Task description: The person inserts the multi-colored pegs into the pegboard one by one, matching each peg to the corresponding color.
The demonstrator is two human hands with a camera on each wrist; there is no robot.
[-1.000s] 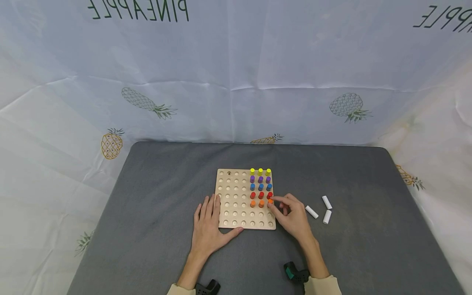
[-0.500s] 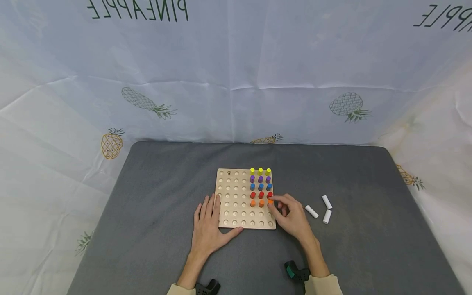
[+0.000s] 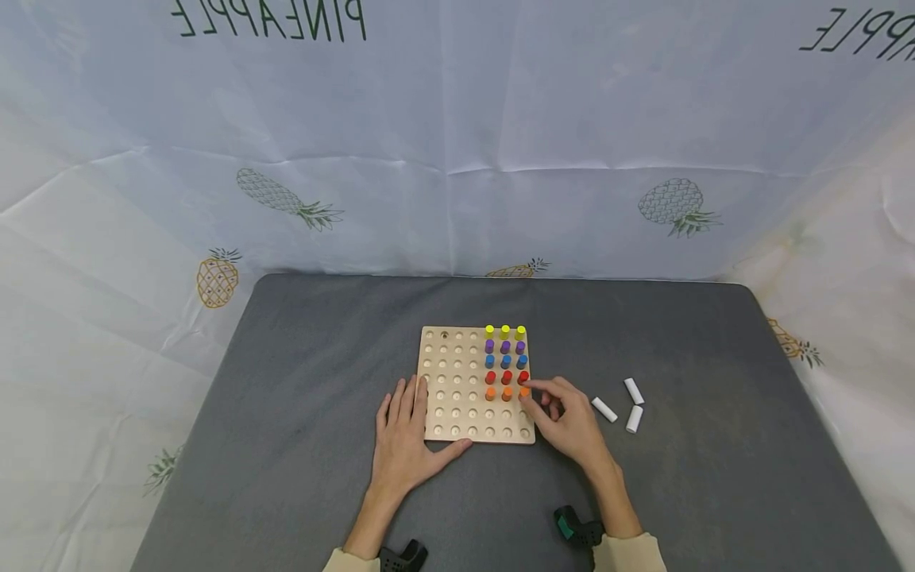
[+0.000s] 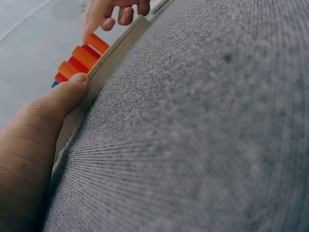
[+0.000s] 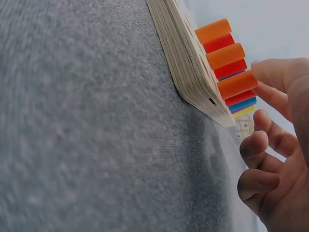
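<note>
A wooden pegboard (image 3: 457, 409) lies on the grey cloth, with yellow, purple, blue, red and orange pegs in rows of three on its right side. My left hand (image 3: 402, 453) rests with straight fingers along the board's left edge, thumb at the front edge. In the left wrist view that thumb (image 4: 72, 92) touches the board's side. My right hand (image 3: 572, 425) pinches the rightmost orange peg (image 5: 239, 84) at its top between thumb and index finger. That peg stands upright in its hole. The other right fingers (image 5: 256, 145) curl loosely, holding nothing.
Three white pegs, one of them (image 3: 604, 410) nearest my hand, lie on the cloth right of the board. The table's cloth (image 3: 715, 477) spreads around the board. Behind it hangs a pale curtain (image 3: 457, 119) with pineapple prints.
</note>
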